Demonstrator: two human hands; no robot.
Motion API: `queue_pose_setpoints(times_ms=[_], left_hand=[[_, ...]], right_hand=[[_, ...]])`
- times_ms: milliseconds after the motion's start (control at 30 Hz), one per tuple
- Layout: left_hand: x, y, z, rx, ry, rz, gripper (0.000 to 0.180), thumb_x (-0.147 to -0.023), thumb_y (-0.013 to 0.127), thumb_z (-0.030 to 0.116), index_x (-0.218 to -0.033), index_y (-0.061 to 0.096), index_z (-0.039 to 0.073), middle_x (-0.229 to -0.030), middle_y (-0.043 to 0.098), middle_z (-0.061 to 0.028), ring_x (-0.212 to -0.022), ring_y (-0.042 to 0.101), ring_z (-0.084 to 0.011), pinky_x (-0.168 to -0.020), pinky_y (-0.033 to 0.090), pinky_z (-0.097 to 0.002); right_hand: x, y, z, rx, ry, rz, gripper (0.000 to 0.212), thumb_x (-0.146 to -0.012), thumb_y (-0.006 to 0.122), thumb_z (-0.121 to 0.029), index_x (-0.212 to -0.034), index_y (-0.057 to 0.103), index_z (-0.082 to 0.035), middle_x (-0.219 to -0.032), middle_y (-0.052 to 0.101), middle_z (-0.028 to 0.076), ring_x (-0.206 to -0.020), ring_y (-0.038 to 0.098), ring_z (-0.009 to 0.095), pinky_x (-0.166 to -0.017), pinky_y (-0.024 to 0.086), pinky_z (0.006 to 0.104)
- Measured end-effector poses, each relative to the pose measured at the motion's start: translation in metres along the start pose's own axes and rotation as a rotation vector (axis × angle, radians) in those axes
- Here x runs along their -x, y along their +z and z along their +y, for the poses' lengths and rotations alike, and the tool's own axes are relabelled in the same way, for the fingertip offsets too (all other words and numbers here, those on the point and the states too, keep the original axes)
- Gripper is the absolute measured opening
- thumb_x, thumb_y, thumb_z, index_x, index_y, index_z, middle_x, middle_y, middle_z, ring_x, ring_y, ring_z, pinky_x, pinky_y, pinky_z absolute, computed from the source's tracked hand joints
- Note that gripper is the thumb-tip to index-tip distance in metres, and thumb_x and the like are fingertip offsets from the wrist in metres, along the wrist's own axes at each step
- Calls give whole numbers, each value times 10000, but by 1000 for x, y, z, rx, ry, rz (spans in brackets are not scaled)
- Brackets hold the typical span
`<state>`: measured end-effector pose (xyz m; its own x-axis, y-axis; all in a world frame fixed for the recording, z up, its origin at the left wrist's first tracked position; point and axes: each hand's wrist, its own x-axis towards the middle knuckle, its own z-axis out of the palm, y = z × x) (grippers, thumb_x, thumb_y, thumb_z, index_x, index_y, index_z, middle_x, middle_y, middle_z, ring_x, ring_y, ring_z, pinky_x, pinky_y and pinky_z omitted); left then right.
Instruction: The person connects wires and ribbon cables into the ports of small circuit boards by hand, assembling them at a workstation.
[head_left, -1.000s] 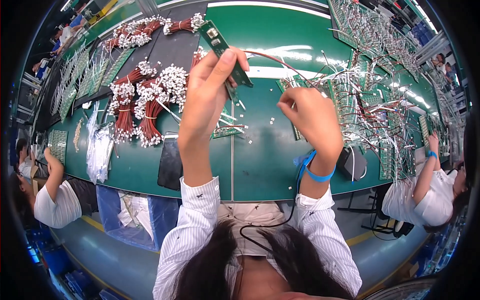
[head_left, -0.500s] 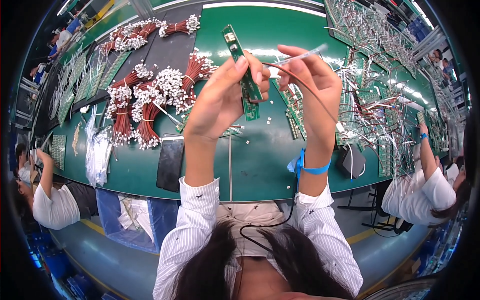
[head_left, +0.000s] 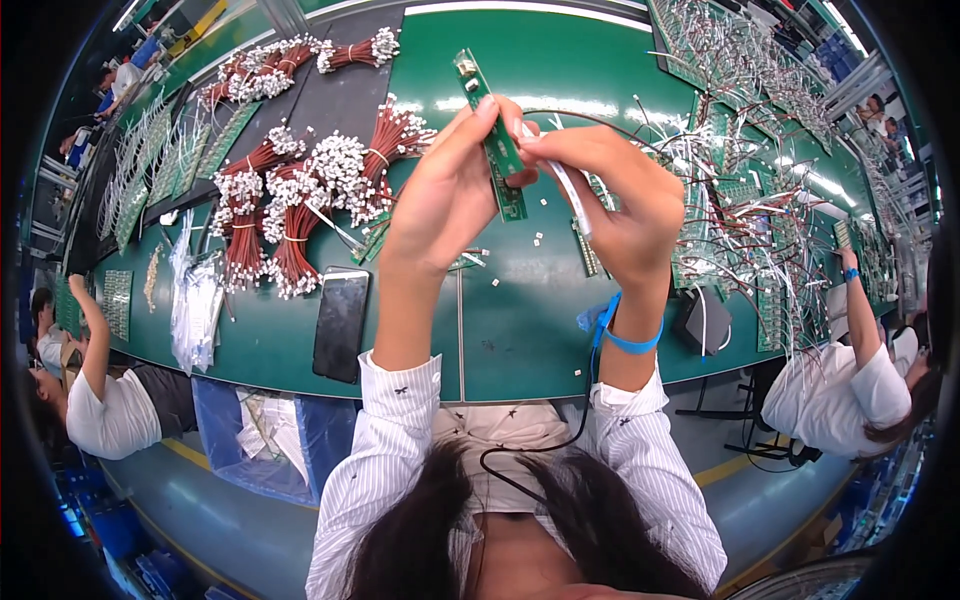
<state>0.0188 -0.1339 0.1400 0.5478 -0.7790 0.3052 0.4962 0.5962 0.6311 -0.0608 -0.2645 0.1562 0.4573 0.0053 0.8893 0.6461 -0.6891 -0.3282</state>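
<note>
My left hand [head_left: 440,190] grips a narrow green circuit board [head_left: 506,165], held upright and slightly tilted above the table. A pale connector shows at its top end, and fingers cover part of its middle. Beside the board's right edge, my right hand [head_left: 620,190] is closed, thumb and forefinger pinched together. From that pinch a thin whitish strip [head_left: 573,195] slants down across the palm side; its exact kind is unclear. Behind the right hand a brown wire [head_left: 590,115] arcs away to the right. Whether the strip's pinched end touches the board is hidden by the fingertips.
Bundles of brown wires with white connectors [head_left: 325,180] lie at left. A black phone [head_left: 340,325] rests near the front edge, beside clear plastic bags [head_left: 195,310]. Wired boards [head_left: 750,220] crowd the right. A blue wrist strap [head_left: 630,343] trails a black cord. Co-workers sit both sides.
My right hand has moved left to the board and turned over, its fingers closing in a pinch. The whitish strip swung from pointing up right to pointing down. The board shifted slightly right.
</note>
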Motion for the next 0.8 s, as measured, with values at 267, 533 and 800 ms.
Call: queue_pose_setpoints(times_ms=[267,533,800], left_hand=[[1,6,-10,-221,-36,85,251,-925,455,237,-1073,502,41,-995,560,-28,-942,531,-101,-801,422,-261],[0,9,-15,-461,-44,160,272,-922,458,224,-1063,544,7,-1071,570,-62,-1013,534,-145,-867,429,-311],[9,23,-4,-475,178,184,216,-941,359,107,-993,513,-36,-720,479,-14,-578,406,-66,-537,370,-221]], right_hand=[[-4,0,-8,149,-1,83,191,-686,646,57,-857,649,-30,-780,625,87,-654,618,205,-602,496,270],[2,3,-7,-525,461,422,229,-924,477,-137,-864,603,44,-756,631,97,-712,613,135,-643,494,253],[2,-6,-11,-578,572,266,229,-919,493,-151,-873,620,33,-668,572,43,-620,546,85,-551,429,209]])
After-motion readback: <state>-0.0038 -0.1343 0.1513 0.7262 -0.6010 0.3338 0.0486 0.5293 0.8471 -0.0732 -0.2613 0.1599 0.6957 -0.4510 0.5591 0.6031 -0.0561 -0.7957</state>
